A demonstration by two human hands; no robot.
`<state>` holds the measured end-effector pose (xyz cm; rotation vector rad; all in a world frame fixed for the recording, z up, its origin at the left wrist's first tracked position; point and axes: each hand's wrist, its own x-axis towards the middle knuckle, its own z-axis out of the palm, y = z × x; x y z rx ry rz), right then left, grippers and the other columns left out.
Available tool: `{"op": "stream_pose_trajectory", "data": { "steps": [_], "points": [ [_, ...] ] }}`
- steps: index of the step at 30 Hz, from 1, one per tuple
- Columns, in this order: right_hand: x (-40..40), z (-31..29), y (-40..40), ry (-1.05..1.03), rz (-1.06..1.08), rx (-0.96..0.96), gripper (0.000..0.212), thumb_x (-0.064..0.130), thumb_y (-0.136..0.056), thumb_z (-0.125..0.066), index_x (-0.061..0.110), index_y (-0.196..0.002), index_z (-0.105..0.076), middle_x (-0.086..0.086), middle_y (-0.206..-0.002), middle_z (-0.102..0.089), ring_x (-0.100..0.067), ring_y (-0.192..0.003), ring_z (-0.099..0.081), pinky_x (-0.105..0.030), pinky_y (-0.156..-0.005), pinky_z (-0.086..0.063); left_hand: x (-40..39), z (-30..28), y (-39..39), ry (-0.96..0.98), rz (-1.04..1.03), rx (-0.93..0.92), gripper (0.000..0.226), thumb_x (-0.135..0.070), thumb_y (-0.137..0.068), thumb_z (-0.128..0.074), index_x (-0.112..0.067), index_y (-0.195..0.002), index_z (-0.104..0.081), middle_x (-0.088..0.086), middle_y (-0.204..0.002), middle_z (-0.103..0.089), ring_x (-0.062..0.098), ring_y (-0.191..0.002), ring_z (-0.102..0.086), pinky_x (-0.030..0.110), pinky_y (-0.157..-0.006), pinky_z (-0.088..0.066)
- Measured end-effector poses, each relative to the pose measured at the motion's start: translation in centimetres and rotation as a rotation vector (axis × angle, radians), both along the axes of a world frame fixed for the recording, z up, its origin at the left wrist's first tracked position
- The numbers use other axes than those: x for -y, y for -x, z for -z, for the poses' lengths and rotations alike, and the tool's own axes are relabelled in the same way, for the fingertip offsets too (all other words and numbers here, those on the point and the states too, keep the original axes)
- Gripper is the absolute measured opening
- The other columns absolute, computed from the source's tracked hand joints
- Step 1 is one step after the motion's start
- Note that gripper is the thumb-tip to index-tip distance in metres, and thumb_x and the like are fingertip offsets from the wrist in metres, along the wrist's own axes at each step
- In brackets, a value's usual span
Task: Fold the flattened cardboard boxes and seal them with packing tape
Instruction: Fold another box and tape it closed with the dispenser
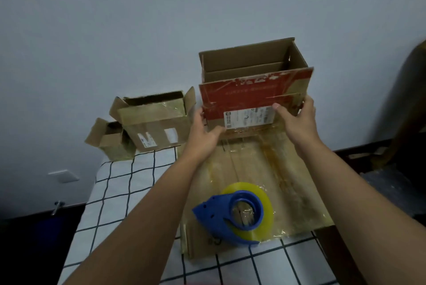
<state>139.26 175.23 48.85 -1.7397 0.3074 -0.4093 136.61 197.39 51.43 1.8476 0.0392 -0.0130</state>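
1. Nearest, a blue tape dispenser (232,213) with a yellowish roll lies on a flattened cardboard sheet (276,169) spread over the checked tabletop (119,194), toward its right side.
2. Beyond it, the left hand (202,132) and right hand (297,121) clamp the lower corners of the red-printed carton (249,91), which stands open-topped at the sheet's far end.
3. The carton looks light and thin-walled, likely to flex; holding at the corner creases seems safest.
4. Farthest left, two taped brown boxes (152,123) sit at the tabletop's far edge.
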Motion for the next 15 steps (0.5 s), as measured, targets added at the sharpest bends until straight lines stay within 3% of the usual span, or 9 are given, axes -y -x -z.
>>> {"op": "stream_pose_trajectory", "data": {
  "steps": [2,4,7,11,15],
  "points": [
    [0.2,0.4,-1.6,0.003,-0.011,-0.031,0.071,0.048,-0.085,-0.07,0.033,-0.144,-0.033,0.004,-0.138,-0.045,-0.017,-0.128,-0.047,-0.047,-0.107,-0.045,-0.2,0.6,-1.7,-0.021,-0.011,-0.018,0.078,-0.032,-0.073,-0.072,-0.038,-0.14,-0.034,-0.002,-0.142,-0.046,0.01,-0.128,-0.048,0.042,-0.113,-0.036],
    [0.2,0.7,-2.8,-0.004,-0.034,-0.058,0.066,0.047,-0.088,-0.067,0.033,-0.143,-0.034,0.007,-0.136,-0.05,-0.018,-0.126,-0.05,-0.047,-0.105,-0.046,-0.3,1.3,-3.2,-0.024,0.008,-0.032,0.071,-0.029,-0.073,-0.071,-0.039,-0.135,-0.039,-0.003,-0.141,-0.047,0.009,-0.126,-0.05,0.045,-0.112,-0.038],
    [0.1,1.2,-4.6,-0.014,-0.063,-0.084,0.06,0.041,-0.094,-0.062,0.03,-0.145,-0.033,0.007,-0.137,-0.051,-0.019,-0.129,-0.049,-0.038,-0.104,-0.044,-0.7,2.0,-4.5,-0.017,0.039,-0.024,0.064,-0.011,-0.086,-0.064,-0.034,-0.14,-0.039,-0.003,-0.143,-0.046,0.008,-0.127,-0.049,0.043,-0.112,-0.038],
    [-0.4,1.6,-6.6,-0.008,-0.102,-0.099,0.056,0.037,-0.098,-0.057,0.028,-0.146,-0.03,0.003,-0.144,-0.048,-0.019,-0.13,-0.048,-0.035,-0.101,-0.042,-1.1,3.2,-5.8,0.0,0.03,-0.031,0.073,-0.004,-0.091,-0.059,-0.029,-0.151,-0.026,-0.006,-0.146,-0.045,0.006,-0.129,-0.043,0.033,-0.108,-0.036],
    [-1.3,2.5,-8.3,-0.012,-0.137,-0.117,0.054,0.036,-0.1,-0.054,0.027,-0.146,-0.028,0.01,-0.129,-0.047,-0.01,-0.112,-0.048,-0.028,-0.089,-0.04,-1.4,4.5,-6.8,0.031,0.003,-0.059,0.076,-0.003,-0.093,-0.058,-0.029,-0.153,-0.018,-0.004,-0.151,-0.039,0.011,-0.136,-0.037,0.03,-0.105,-0.034]
  ]
}}
